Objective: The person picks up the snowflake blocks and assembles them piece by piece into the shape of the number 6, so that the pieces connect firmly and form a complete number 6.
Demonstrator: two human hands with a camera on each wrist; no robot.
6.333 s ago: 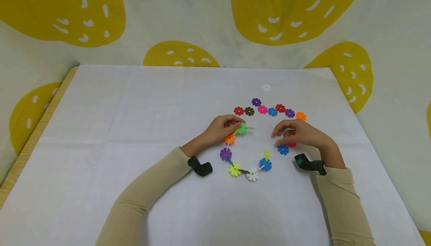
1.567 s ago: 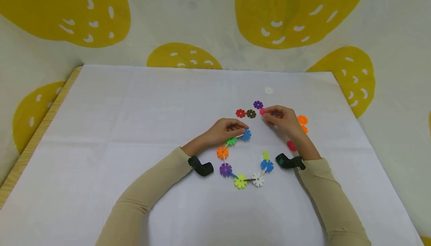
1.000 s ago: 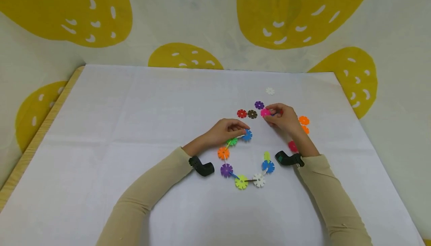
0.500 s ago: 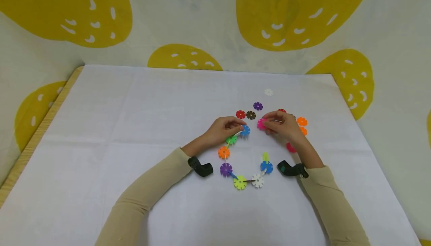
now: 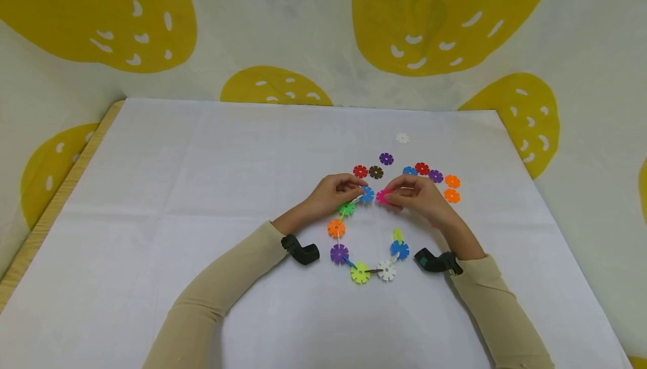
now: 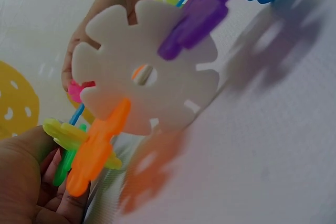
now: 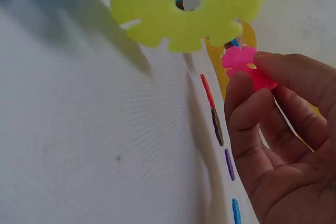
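Note:
A curved chain of notched plastic flower discs lies in the head view, running through green [image 5: 346, 209], orange [image 5: 336, 228], purple [image 5: 339, 254] and white [image 5: 387, 270] pieces to a blue disc with a yellow-green one [image 5: 397, 235] standing in it. My left hand [image 5: 336, 194] pinches the chain's upper end, beside another blue disc [image 5: 368, 195]. Between right thumb and fingers, my right hand [image 5: 419, 195] holds a pink flower disc [image 7: 241, 61], close to that blue disc. Whether the two touch I cannot tell.
Behind the hands lie loose discs: red [image 5: 360, 172], brown [image 5: 376, 172], purple [image 5: 386, 159], white [image 5: 402, 138] and several more toward the right. Two orange discs [image 5: 452, 196] sit beyond the right hand. The cloth-covered table [image 5: 202, 161] meets a patterned backdrop.
A loose blue disc has joined the chain's upper end, where my left hand now grips. My right hand took the pink disc from the back row and brought it down and left to the blue one.

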